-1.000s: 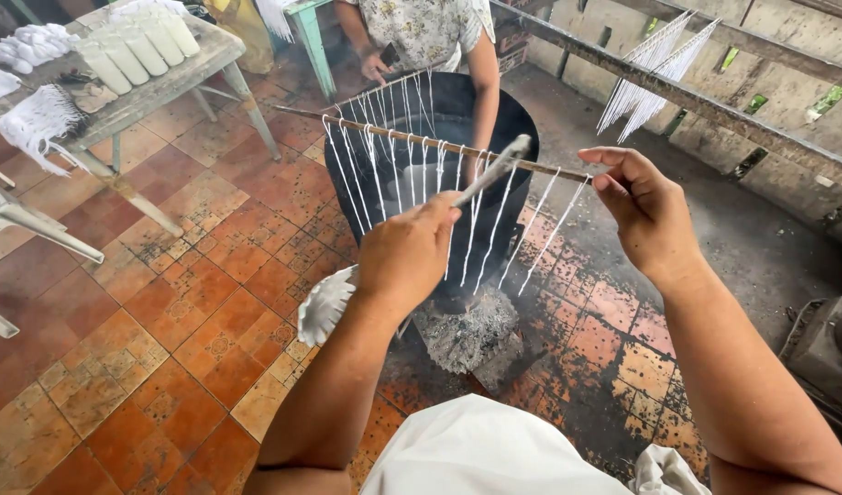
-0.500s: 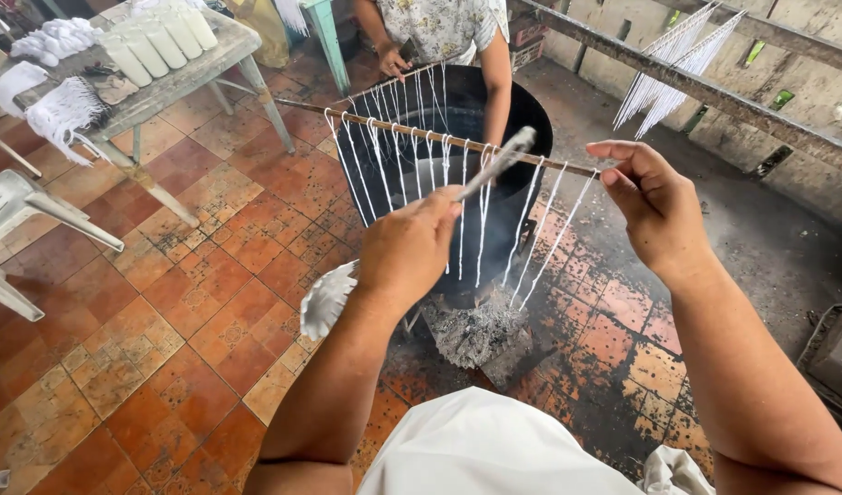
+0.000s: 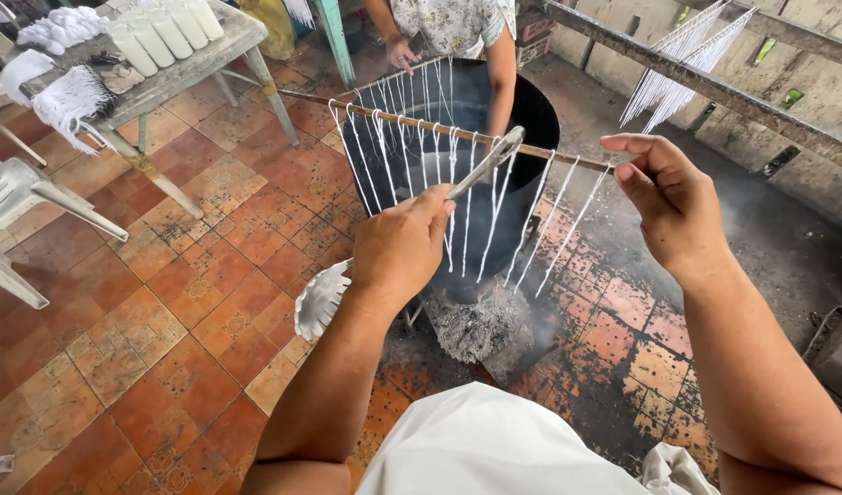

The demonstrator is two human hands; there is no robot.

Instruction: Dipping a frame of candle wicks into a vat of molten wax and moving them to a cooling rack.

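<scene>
My right hand (image 3: pixel 670 203) pinches the near end of a long thin wooden stick (image 3: pixel 439 128), held level over a big black pot (image 3: pixel 522 119). Several thin white wax-coated wicks (image 3: pixel 467 206) hang from the stick in a row. My left hand (image 3: pixel 401 247) is closed around a wax-crusted tool (image 3: pixel 480 165) whose metal end pokes up among the wicks, while a white fan-shaped end (image 3: pixel 321 299) shows below the wrist. Another person (image 3: pixel 453 32) stands behind the pot and holds a second stick of wicks (image 3: pixel 412 78).
A grey ash heap (image 3: pixel 480 325) lies at the pot's foot on the tiled floor. A worn table (image 3: pixel 164 78) with white candles and wick bundles stands at the left, a white plastic chair (image 3: pixel 17 211) nearer. More dipped wicks (image 3: pixel 677 64) hang off a beam at right.
My view has tilted down slightly, so the stick and pot sit lower in frame. Both hands keep their hold; the tool stays among the wicks.
</scene>
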